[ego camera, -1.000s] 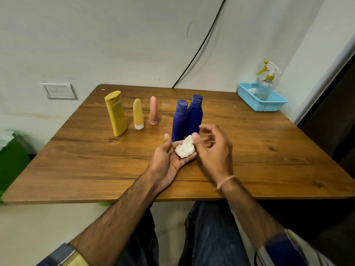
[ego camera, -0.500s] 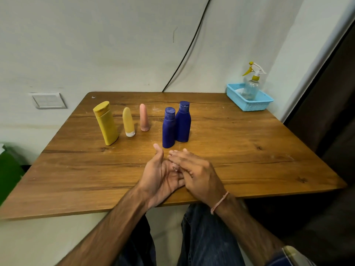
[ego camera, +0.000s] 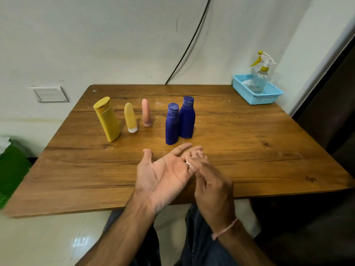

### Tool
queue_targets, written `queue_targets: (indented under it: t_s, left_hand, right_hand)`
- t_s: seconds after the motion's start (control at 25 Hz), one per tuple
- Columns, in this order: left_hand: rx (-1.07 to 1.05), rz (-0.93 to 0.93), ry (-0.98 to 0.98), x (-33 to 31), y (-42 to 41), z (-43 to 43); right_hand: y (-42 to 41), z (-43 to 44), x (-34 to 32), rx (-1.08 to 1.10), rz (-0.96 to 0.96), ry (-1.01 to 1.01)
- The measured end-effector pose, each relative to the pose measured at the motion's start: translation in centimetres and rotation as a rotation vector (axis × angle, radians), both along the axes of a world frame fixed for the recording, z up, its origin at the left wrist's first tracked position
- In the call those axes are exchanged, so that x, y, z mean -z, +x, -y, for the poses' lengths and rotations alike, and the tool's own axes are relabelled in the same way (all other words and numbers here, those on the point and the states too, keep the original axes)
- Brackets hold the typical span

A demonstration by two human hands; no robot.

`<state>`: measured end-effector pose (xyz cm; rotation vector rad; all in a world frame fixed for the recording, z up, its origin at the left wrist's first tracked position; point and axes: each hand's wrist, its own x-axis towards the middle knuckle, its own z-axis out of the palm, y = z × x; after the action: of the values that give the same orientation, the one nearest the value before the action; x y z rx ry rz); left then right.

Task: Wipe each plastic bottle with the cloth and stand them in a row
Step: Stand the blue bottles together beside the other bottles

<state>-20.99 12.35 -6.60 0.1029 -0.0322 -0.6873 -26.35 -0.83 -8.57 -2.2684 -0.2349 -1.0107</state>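
Observation:
Several plastic bottles stand in a row on the wooden table [ego camera: 249, 150]: a large yellow bottle [ego camera: 107, 120], a small yellow tube [ego camera: 130, 118], a pink tube [ego camera: 146, 113], and two blue bottles [ego camera: 172, 124] [ego camera: 187, 118] touching each other. My left hand [ego camera: 163, 173] lies palm up with straight fingers, just in front of the blue bottles. My right hand [ego camera: 209, 181] rests against the left hand's fingers and pinches a small white cloth [ego camera: 187, 161], of which only a sliver shows.
A light blue basket [ego camera: 257, 96] holding a clear spray bottle [ego camera: 259, 77] sits at the table's far right corner. A black cable runs down the wall behind the table. Something green lies on the floor at the left.
The cloth sat on my left palm a second ago; my right hand covered it, then drew it toward the fingertips, leaving the left palm bare. The bottles have not moved.

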Motion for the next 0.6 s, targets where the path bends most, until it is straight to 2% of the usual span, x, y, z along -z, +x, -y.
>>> queue_targets:
  t_s: [0.08,0.28,0.4,0.52,0.6]
  left_hand:
    - [-0.055,-0.060,0.011,-0.2,0.5,0.6]
    - [-0.138,-0.117,0.076,0.1,1.1,1.4]
    - [-0.124,-0.116,-0.012,0.0,0.5,0.7]
    - [-0.121,-0.072,-0.062,-0.5,0.6,0.7]
    - [-0.145,-0.042,-0.043,-0.5,1.0,0.9]
  right_hand:
    - [-2.3,-2.2,0.2,-0.041,0.008,0.011]
    - [-6.4,-5.4,0.4,-0.308,0.061,-0.037]
    - [-3.7,-2.6,-0.5,-0.190,0.035,-0.060]
    - [-2.3,-1.8,-1.3,-0.052,-0.021,0.031]
    - [-3.8,-3.3,-1.1,-0.158,0.006,0.031]
